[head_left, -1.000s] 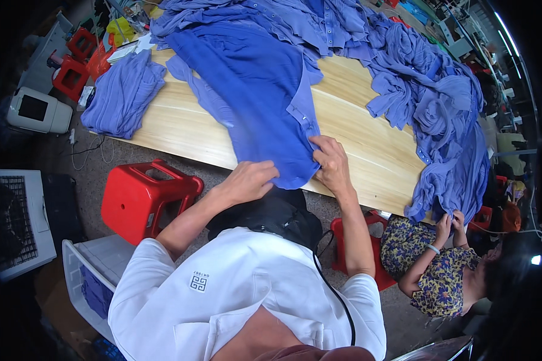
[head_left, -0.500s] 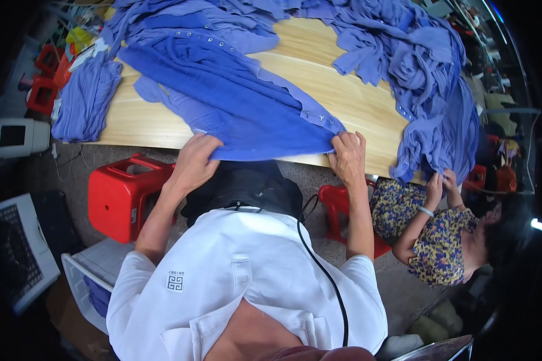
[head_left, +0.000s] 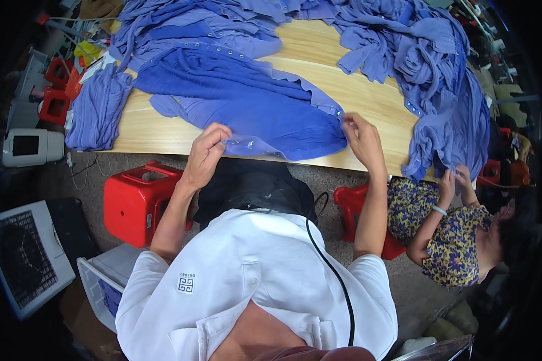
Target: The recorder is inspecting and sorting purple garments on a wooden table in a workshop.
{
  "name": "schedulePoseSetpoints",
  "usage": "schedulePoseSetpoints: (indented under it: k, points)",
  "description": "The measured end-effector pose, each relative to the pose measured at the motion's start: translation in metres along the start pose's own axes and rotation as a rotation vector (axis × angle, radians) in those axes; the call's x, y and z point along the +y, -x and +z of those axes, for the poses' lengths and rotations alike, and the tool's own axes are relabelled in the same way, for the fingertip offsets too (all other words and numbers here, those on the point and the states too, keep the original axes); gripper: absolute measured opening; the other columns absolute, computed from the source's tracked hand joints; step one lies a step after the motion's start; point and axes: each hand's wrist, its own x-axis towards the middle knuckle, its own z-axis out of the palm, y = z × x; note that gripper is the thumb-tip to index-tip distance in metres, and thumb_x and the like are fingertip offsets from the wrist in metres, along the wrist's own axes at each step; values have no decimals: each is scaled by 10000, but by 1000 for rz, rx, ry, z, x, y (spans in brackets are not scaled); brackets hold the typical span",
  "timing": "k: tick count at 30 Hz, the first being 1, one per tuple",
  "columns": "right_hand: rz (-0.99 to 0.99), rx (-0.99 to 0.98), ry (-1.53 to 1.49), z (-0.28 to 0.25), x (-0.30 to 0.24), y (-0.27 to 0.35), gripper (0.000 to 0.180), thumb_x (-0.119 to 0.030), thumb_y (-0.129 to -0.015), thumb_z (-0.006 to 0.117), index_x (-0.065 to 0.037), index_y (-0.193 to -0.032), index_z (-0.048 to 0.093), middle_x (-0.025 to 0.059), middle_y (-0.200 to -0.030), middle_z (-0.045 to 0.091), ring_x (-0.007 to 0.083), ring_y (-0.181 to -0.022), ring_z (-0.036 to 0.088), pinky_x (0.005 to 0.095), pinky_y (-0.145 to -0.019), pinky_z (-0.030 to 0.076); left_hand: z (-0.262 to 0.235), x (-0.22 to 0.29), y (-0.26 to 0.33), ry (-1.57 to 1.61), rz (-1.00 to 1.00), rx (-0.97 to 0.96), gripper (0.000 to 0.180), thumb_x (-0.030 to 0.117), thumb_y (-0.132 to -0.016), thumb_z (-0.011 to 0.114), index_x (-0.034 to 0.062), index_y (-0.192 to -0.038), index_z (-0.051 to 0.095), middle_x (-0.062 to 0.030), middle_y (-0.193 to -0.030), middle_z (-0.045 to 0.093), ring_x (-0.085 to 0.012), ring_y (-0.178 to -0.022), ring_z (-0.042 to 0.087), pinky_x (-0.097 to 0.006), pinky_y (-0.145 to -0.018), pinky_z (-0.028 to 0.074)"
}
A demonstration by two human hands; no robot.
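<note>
A: Report hand pose, reference: blue garment (head_left: 253, 111).

B: The blue garment lies spread on the wooden counter (head_left: 367, 99), its lower hem at the counter's near edge. The left hand (head_left: 206, 155) is at the hem's left end, wrist bent, fingers curled and pinched shut on the fabric. The right hand (head_left: 361, 139) is at the hem's right end, beside the snap-button placket, fingers closed on the cloth edge. Both forearms reach up from the lower edge of the view, elbows apart.

A: Edges and clearance?

B: Bare counter shows right of the garment, up to the heaped blue garments (head_left: 439, 78). Left of it a folded stack (head_left: 96, 108) hangs over the counter end. Below the hem, off the counter, stands a red stool (head_left: 140, 201). A second person (head_left: 457, 234) sits beyond the right hand, hands on the hanging heap.
</note>
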Motion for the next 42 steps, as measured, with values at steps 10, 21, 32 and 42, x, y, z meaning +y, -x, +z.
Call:
schedulePoseSetpoints:
  k: [10, 21, 32, 42]
  points:
    - [-189, 205, 253, 114, -38, -133, 538, -515, -906, 849, -42, -1150, 768, 240, -955, 785, 448, -921, 761, 554, -796, 586, -54, -24, 81, -21, -282, -26, 238, 174, -1129, 463, 6, -965, 498, -59, -778, 385, -138, -749, 413, -349, -681, 391]
    - [406, 249, 96, 25, 59, 13, 577, -561, -896, 854, -4, -1025, 778, 247, -961, 802, 424, -953, 787, 512, -839, 582, -78, -54, 106, -446, -558, -288, 292, 270, -1090, 558, -12, -1100, 631, -357, -957, 662, -541, -941, 692, -576, -791, 516]
    - [334, 361, 218, 28, 59, -19, 354, -409, -951, 833, -73, -1050, 781, 236, -960, 797, 476, -961, 762, 544, -820, 581, 18, -24, 4, -612, 265, -322, 436, 348, -958, 804, 53, -1262, 701, -163, -1314, 674, -376, -1258, 632, -474, -1047, 515]
    - [32, 632, 293, 38, 88, 116, 297, -246, -936, 902, -23, -833, 734, 117, -680, 709, 252, -604, 702, 383, -594, 552, -31, -111, 110, -957, 410, -342, 406, 167, -965, 651, 127, -1358, 742, -77, -1546, 615, -287, -1472, 529, -519, -1159, 428]
